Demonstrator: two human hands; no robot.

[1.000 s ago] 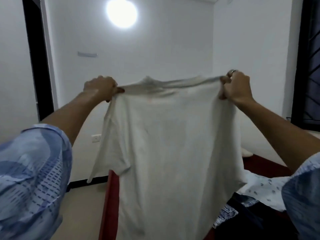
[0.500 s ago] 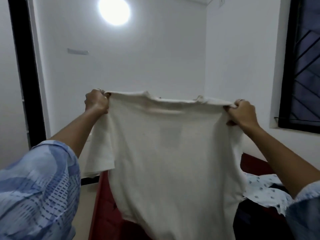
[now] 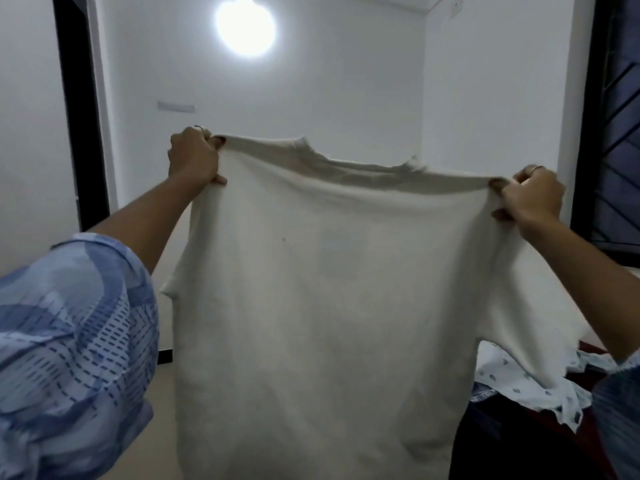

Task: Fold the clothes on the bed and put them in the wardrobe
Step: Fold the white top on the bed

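A cream-white T-shirt [image 3: 329, 289] hangs spread out in front of me, held up by its two shoulders. My left hand [image 3: 194, 157] grips the left shoulder, fingers curled round the cloth. At the right shoulder my right hand [image 3: 530, 199] pinches the fabric, a bit lower than the left. The shirt's body drops straight down and hides most of the bed behind it. Both short sleeves hang loose at the sides.
A white patterned garment [image 3: 540, 386] and a dark garment [image 3: 502, 445] lie on the bed at the lower right. A dark doorway [image 3: 74, 109] is on the left, a barred window [image 3: 620, 126] on the right, and a bright wall lamp [image 3: 246, 27] ahead.
The shirt has been kept stretched between both hands and now hangs nearer to me; it tilts, with my left hand higher than my right. The view swung slightly.
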